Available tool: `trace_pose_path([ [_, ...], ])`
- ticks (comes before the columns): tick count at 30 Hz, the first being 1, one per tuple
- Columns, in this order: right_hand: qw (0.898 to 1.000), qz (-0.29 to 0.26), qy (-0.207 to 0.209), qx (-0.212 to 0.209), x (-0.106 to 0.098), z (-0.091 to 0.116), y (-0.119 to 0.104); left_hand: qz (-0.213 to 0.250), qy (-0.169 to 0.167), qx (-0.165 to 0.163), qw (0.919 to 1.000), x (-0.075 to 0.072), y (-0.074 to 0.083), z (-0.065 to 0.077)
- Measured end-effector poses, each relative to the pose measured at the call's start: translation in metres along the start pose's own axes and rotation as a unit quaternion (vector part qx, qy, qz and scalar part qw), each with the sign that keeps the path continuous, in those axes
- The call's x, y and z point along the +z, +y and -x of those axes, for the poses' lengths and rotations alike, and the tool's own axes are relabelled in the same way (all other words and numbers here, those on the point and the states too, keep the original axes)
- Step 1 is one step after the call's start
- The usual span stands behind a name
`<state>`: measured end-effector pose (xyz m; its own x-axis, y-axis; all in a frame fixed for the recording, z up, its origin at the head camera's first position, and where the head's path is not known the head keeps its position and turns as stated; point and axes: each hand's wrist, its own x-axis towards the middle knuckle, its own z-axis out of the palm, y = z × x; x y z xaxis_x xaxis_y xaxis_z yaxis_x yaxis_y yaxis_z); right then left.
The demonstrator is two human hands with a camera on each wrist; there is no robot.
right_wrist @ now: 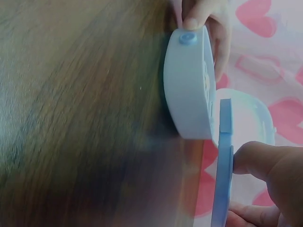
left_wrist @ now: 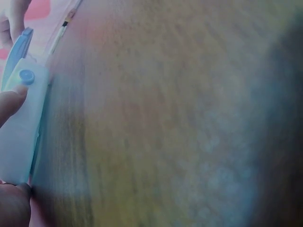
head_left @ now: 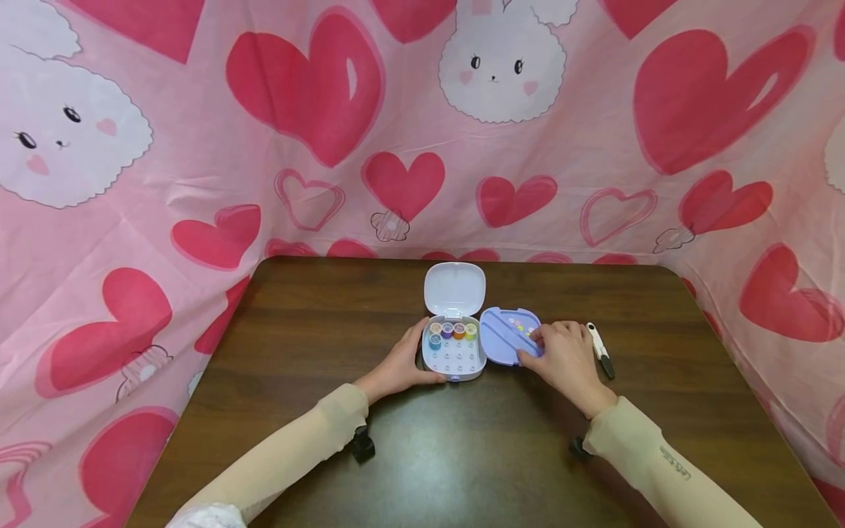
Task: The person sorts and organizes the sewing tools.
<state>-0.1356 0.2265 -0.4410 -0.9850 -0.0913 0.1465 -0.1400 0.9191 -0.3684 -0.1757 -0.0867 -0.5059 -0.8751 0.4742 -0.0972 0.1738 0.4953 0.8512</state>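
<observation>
My left hand point(head_left: 401, 367) grips a small white case point(head_left: 465, 372) by its left side, the thumb along the front near the blue catch point(left_wrist: 27, 76). The case lies open on the table, its lid point(head_left: 454, 290) tipped back. Several small spools of coloured thread point(head_left: 458, 331) stand on pegs in the rear rows; bare pegs fill the front rows. My right hand point(head_left: 566, 358) pinches the right edge of a lavender tray point(head_left: 500, 347) close beside the case. In the right wrist view, the tray point(right_wrist: 224, 175) is seen edge-on between thumb and fingers. Small coloured pieces point(head_left: 521, 325) sit in its upper section.
A slim white tool with a black end point(head_left: 601, 350) lies right of my right hand. The brown wooden table point(head_left: 317, 315) ends at a pink cloth point(head_left: 568, 147) printed with hearts and rabbits, hung behind and at both sides.
</observation>
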Motion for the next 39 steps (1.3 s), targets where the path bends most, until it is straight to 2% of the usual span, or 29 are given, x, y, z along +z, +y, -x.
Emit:
trace_pose_path([
  [18, 0.999, 0.0, 0.011, -0.038, 0.011, 0.001, -0.034, -0.005, 0.002, 0.01, 0.9999, 0.0, -0.003, 0.0],
  [31, 0.999, -0.013, -0.006, -0.041, 0.022, -0.002, -0.058, -0.013, 0.009, 0.028, 0.9995, 0.0, -0.003, -0.001],
  [39, 0.999, -0.012, -0.001, -0.047, 0.03, -0.005, -0.066, -0.014, 0.013, 0.039, 0.9991, 0.0, -0.001, 0.0],
])
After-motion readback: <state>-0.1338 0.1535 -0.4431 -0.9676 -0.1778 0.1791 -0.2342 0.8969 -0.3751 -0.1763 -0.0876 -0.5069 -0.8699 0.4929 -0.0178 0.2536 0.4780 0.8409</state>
